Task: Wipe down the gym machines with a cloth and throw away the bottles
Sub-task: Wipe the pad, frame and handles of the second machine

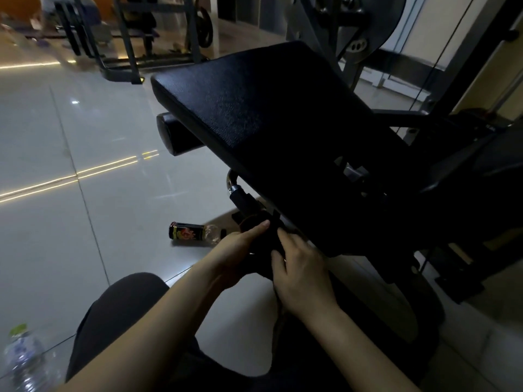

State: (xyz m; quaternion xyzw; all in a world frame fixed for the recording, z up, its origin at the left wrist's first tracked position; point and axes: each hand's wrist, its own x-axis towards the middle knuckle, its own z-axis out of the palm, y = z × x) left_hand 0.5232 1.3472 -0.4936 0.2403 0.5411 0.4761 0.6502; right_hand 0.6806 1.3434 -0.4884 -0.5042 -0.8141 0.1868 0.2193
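The person is crouched low by the machine, one dark-trousered knee (pixel 119 312) up in front. Both hands are together just under the near edge of the big black pad (pixel 268 123), and a dark cloth (pixel 261 254) is bunched between them. The left hand (pixel 240 247) holds it from the floor side, thumb laid straight along the top and the other fingers curled beneath. The right hand (pixel 302 274) grips it from the machine side, fingers bent down into the fabric. The light is poor here and the cloth blends into the black frame behind it, so its edges are hard to make out.

A bottle (pixel 194 233) with a dark label lies on its side on the floor (pixel 56 165), just beyond the left hand and near a black handle grip (pixel 240 198) under the pad. A second, clear bottle (pixel 22 355) with a green top lies well apart at the lower left, beside the knee. A round black roller (pixel 172 134) sticks out from under the pad's far side.
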